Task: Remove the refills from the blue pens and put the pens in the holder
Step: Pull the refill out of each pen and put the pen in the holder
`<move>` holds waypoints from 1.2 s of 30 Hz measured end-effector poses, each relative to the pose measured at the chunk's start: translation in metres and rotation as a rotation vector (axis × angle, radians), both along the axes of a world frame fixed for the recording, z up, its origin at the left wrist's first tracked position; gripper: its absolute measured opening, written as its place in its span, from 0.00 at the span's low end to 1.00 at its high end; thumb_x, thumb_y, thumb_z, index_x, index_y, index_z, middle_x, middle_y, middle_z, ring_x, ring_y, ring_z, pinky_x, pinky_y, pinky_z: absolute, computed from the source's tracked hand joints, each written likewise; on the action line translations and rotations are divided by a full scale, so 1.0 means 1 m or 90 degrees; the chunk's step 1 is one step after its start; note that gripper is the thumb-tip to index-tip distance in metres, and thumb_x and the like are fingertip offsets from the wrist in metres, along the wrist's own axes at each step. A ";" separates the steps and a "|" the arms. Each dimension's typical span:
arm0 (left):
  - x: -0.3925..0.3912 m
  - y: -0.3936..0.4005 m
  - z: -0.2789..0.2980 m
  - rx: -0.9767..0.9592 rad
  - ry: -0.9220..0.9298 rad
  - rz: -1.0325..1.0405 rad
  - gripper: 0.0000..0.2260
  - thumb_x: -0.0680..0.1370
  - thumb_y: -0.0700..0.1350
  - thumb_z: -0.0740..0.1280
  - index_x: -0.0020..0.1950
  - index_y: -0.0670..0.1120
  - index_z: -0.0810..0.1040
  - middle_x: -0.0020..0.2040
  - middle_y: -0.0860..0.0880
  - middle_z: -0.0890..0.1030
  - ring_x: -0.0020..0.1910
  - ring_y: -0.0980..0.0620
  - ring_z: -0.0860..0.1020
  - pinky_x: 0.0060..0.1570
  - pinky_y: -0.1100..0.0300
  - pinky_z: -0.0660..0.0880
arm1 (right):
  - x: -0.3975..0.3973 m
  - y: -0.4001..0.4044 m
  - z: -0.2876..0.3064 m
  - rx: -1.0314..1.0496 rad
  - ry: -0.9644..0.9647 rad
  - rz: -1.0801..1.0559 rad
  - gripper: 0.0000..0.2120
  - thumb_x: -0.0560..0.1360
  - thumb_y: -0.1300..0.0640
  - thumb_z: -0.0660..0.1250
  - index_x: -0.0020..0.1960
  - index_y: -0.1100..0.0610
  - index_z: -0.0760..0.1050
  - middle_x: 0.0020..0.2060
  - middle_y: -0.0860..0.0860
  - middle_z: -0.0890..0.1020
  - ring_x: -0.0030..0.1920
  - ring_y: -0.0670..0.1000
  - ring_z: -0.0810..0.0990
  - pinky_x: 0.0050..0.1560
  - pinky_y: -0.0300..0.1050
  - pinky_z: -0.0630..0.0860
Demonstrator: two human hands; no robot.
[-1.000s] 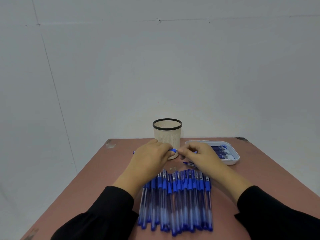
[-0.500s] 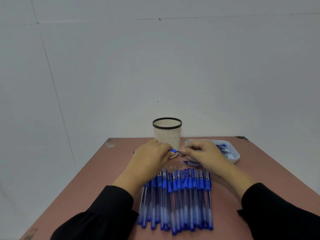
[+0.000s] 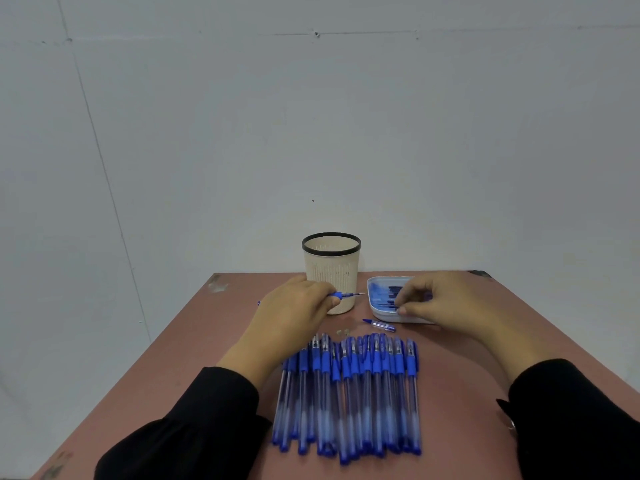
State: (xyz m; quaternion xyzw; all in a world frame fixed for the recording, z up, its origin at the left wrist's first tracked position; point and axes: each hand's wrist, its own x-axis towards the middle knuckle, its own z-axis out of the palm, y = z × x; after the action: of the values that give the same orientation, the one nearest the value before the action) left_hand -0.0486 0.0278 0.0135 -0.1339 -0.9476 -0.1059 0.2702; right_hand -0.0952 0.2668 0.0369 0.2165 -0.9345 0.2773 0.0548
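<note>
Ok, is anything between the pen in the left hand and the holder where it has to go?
Nothing visible. The left hand grips the pen right in front of the holder, whose open top shows nothing blocking it. The right hand is off to the side over the tray.

The pen (image 3: pixel 347 294) pinched in the left hand (image 3: pixel 294 311) has a blue rubbery-looking grip by the fingertips and a thin metal-looking tip beyond them. Behind those fingers stands the holder (image 3: pixel 331 268), matt cream plastic with slotted walls and a glossy black rim. Under the right hand's (image 3: pixel 446 303) fingers sits a tray (image 3: pixel 375 299) of smooth white plastic, faintly shiny; what the curled fingers pinch is too blurred to tell. Nearer than both hands, the row of pens (image 3: pixel 348 393) shows clear glossy barrels and blue grips. The table (image 3: pixel 173 358) is matt reddish-brown, scuffed. The sleeves (image 3: pixel 194 427) are matt black cloth.
</note>
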 end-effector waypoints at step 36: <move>-0.016 -0.012 -0.010 -0.010 0.043 -0.028 0.11 0.81 0.49 0.58 0.59 0.50 0.77 0.50 0.53 0.80 0.48 0.55 0.69 0.47 0.62 0.66 | -0.012 -0.068 -0.017 -0.055 0.173 0.098 0.07 0.75 0.50 0.68 0.51 0.44 0.82 0.45 0.44 0.80 0.50 0.43 0.74 0.55 0.46 0.72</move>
State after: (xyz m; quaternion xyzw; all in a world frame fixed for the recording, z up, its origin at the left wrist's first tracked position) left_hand -0.0645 0.0162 0.0036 -0.1601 -0.9355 -0.0995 0.2989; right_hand -0.1067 0.1988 0.0200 0.3204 -0.8863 0.2888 0.1682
